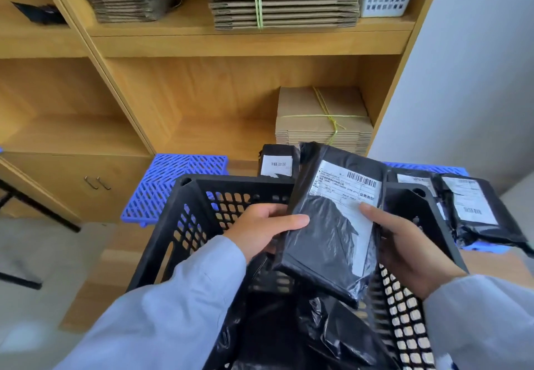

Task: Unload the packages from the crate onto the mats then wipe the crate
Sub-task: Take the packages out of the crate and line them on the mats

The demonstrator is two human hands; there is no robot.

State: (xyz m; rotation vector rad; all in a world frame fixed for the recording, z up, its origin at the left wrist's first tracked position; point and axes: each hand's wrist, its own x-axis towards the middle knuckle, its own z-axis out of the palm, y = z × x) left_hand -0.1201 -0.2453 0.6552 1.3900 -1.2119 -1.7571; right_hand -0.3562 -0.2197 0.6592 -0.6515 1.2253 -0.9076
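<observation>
Above the black crate point(202, 225), a black-wrapped package point(332, 225) is held up by both hands, its long axis running away from the person toward the blue mats point(179, 179) beyond the crate's far rim. Its left edge is gripped by the left hand point(265, 228), its right edge by the right hand point(404, 245). More packages point(289, 326) remain inside.

**Glossy film, matt plastic, bare cardboard**

The black, crinkled plastic-wrapped package point(329, 242) is gleaming glossily, its white paper label point(345, 187) looking matt. The black perforated plastic crate point(185, 225) is showing a dull, smooth finish. The blue slatted plastic mat point(173, 182) is shining faintly. Brown corrugated cardboard stacks point(320, 121) are lying rough on the smooth light wooden shelving point(219, 104).
</observation>
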